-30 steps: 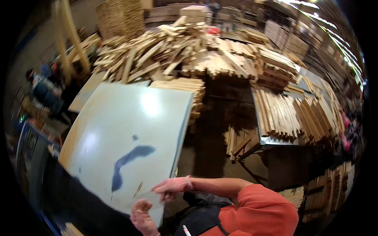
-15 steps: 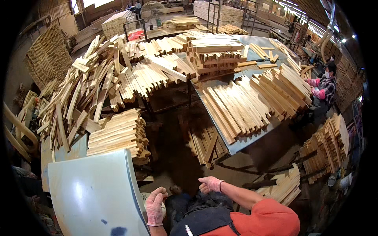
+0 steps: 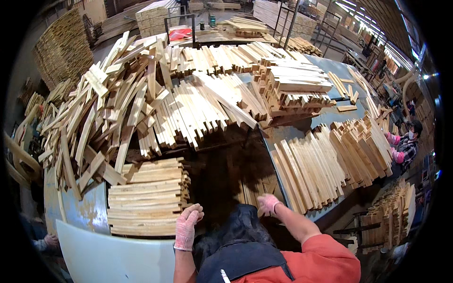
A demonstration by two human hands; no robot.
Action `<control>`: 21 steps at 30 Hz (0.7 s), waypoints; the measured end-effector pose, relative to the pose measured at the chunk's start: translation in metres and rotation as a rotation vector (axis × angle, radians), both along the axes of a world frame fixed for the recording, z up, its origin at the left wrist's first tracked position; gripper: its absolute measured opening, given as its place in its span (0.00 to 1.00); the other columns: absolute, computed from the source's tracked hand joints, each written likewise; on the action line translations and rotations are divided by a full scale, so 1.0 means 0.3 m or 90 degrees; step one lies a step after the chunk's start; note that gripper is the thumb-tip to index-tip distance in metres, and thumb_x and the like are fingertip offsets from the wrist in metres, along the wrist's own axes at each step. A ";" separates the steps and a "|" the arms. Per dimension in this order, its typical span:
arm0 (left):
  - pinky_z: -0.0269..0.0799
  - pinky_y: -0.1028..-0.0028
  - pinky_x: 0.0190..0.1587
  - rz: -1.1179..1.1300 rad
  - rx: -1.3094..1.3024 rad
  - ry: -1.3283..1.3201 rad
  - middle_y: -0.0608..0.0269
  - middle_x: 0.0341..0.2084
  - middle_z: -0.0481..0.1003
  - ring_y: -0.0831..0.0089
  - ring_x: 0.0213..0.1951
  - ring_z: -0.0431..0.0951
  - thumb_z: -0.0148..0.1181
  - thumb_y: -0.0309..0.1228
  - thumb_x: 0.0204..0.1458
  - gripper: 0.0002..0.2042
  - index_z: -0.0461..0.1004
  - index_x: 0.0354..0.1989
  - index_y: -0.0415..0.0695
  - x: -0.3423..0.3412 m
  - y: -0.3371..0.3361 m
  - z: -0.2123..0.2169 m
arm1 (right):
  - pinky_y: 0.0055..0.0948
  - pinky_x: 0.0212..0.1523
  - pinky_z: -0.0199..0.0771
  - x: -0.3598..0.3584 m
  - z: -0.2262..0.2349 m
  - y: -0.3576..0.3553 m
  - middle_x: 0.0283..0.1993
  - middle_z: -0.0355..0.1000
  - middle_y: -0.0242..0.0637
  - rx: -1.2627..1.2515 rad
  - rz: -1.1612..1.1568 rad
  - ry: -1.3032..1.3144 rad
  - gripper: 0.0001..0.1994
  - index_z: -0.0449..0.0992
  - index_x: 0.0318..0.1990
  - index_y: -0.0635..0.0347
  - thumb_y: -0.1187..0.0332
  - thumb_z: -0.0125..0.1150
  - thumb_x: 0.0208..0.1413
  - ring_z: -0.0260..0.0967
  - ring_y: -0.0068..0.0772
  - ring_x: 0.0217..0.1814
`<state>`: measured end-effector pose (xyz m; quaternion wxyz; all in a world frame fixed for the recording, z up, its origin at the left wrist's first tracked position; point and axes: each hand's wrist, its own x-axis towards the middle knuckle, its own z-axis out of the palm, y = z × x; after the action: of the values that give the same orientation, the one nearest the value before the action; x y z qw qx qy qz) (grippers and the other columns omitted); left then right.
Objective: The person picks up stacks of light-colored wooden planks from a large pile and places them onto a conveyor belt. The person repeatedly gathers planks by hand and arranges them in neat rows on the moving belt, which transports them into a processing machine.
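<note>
My left hand (image 3: 187, 227), in a pink-and-white knit glove, is raised at the near end of a stack of wooden strips (image 3: 144, 200). Its fingers are loosely bent, with nothing visible in them. My right hand (image 3: 268, 204), gloved alike, hovers in front of my body by the near left edge of a blue-grey table (image 3: 325, 213). Its fingers are half curled and apart, and no object shows in it. A row of pale wooden strips (image 3: 306, 172) lies side by side on that table.
A pale blue panel (image 3: 118, 257) curves at the lower left. Behind it rises a jumbled heap of strips (image 3: 104, 108). Further back is a squared stack of wood (image 3: 292, 85). At the right a masked person (image 3: 403, 144) in pink gloves works beside the table.
My view has shifted forward, bringing the stack and table nearer. My left hand has risen and its fingers have loosened; my right hand has moved toward the table's edge.
</note>
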<state>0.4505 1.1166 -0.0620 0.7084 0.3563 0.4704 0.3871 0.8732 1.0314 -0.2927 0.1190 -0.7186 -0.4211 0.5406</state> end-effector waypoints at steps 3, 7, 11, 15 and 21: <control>0.80 0.66 0.57 -0.017 -0.008 -0.017 0.52 0.52 0.82 0.67 0.49 0.84 0.60 0.34 0.67 0.20 0.77 0.62 0.35 0.083 0.217 0.010 | 0.35 0.16 0.61 0.109 0.178 0.378 0.30 0.67 0.37 0.029 -0.417 0.170 0.17 0.60 0.45 0.50 0.68 0.66 0.60 0.62 0.30 0.19; 0.80 0.65 0.56 -0.110 -0.030 0.025 0.53 0.53 0.82 0.67 0.50 0.84 0.60 0.40 0.68 0.22 0.76 0.63 0.37 0.292 0.514 0.006 | 0.40 0.36 0.74 0.378 0.149 0.806 0.32 0.74 0.41 0.143 -0.405 -0.118 0.41 0.56 0.71 0.55 0.63 0.74 0.54 0.73 0.39 0.32; 0.79 0.68 0.54 -0.129 -0.069 0.049 0.55 0.53 0.82 0.69 0.48 0.83 0.62 0.39 0.67 0.21 0.77 0.63 0.39 0.530 0.860 -0.155 | 0.43 0.50 0.78 0.497 0.095 1.191 0.43 0.80 0.45 0.196 -0.361 -0.258 0.51 0.56 0.79 0.59 0.58 0.80 0.50 0.79 0.44 0.43; 0.77 0.73 0.48 -0.129 -0.114 0.114 0.61 0.47 0.80 0.76 0.42 0.78 0.64 0.38 0.66 0.25 0.73 0.66 0.35 0.831 1.222 -0.257 | 0.44 0.57 0.77 0.463 0.176 1.462 0.51 0.81 0.52 0.187 -0.342 -0.136 0.43 0.62 0.75 0.58 0.55 0.73 0.52 0.80 0.51 0.52; 0.66 0.63 0.69 -0.145 0.026 0.348 0.35 0.69 0.68 0.52 0.69 0.72 0.65 0.48 0.61 0.43 0.58 0.75 0.29 1.234 1.732 -0.470 | 0.41 0.56 0.77 0.406 0.150 1.645 0.49 0.82 0.51 0.301 -0.391 0.030 0.35 0.68 0.72 0.61 0.60 0.69 0.58 0.80 0.48 0.51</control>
<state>0.8206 1.6363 -0.2029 0.5873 0.5121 0.5926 0.2041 0.9949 1.5250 -0.2477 0.4473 -0.7515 -0.2965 0.3838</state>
